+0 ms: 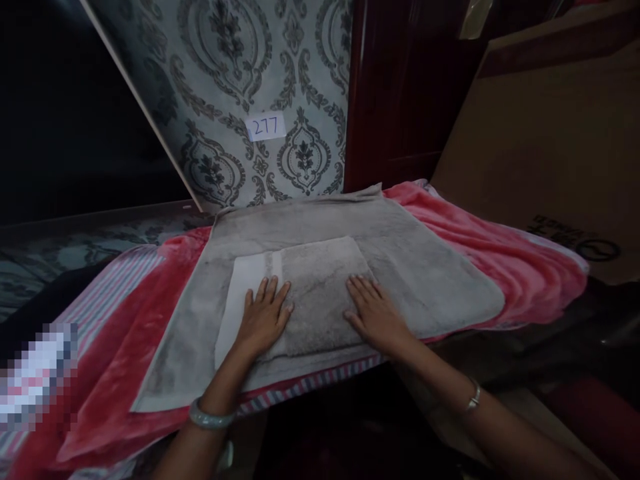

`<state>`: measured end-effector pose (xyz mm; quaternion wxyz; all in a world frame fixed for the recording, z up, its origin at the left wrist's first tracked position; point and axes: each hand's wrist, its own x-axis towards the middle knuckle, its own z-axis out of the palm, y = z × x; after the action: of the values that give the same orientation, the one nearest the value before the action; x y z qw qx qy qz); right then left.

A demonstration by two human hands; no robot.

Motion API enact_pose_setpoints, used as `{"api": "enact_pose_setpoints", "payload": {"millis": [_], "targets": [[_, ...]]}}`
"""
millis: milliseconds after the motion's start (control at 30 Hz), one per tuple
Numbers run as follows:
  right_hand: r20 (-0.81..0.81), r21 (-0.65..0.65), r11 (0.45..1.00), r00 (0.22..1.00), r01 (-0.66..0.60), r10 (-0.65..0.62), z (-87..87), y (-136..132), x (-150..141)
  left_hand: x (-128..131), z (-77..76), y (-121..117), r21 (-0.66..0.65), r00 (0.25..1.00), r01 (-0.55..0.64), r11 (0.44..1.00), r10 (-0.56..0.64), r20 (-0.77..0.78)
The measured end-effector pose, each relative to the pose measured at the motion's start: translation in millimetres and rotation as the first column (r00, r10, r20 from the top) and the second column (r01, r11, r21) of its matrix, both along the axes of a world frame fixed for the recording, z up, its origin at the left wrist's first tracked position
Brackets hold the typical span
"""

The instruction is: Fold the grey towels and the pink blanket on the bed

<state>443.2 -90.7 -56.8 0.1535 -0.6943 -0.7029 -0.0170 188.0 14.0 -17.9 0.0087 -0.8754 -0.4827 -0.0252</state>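
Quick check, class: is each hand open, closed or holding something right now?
Left hand: open, palm down on the folded towel near its white end, gripping nothing.
Right hand: open, palm down at the folded towel's other side, gripping nothing.

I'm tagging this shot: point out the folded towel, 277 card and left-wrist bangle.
Folded towel (320,297), head view: grey middle.
277 card (266,127), head view: numbered front.
Left-wrist bangle (211,419), head view: band's near side.

Dim, flat light over the cloth (430,267)
The left and right far corners sank into near-black; shadows were soft, and coarse pixel blocks masked the near left.
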Motion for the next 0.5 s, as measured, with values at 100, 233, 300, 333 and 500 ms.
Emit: {"api": "enact_pose_setpoints", "payload": {"millis": [100,233,300,333,500], "targets": [[-0.031,0.025,0.996,0.996,0.084,-0.083,-14.7,-14.7,23.3,2.0,1.2,-1.5,0.0,1.0,-0.011,1.0,0.011,0.018],[-0.096,0.066,0.992,0.99,0.108,-0.101,-30.6,-23.5,41.4,-3.6,3.0,-2.2,-0.023,0.998,0.006,1.0,-0.004,0.058],[-0.137,0.087,0.994,0.989,0.07,-0.057,-32.8,-22.1,49.4,-15.9,0.9,1.1,-0.005,0.994,-0.046,0.999,0.046,0.101],[-0.162,0.096,0.994,0.986,0.051,-0.035,-32.0,-20.2,53.3,-24.5,-1.4,3.9,0.005,0.985,-0.095,0.995,0.093,0.142],[-0.209,0.081,0.988,0.972,0.128,-0.109,-13.9,4.4,64.4,-73.0,-13.8,21.6,-0.165,0.782,-0.247,0.955,0.297,0.548]]}}
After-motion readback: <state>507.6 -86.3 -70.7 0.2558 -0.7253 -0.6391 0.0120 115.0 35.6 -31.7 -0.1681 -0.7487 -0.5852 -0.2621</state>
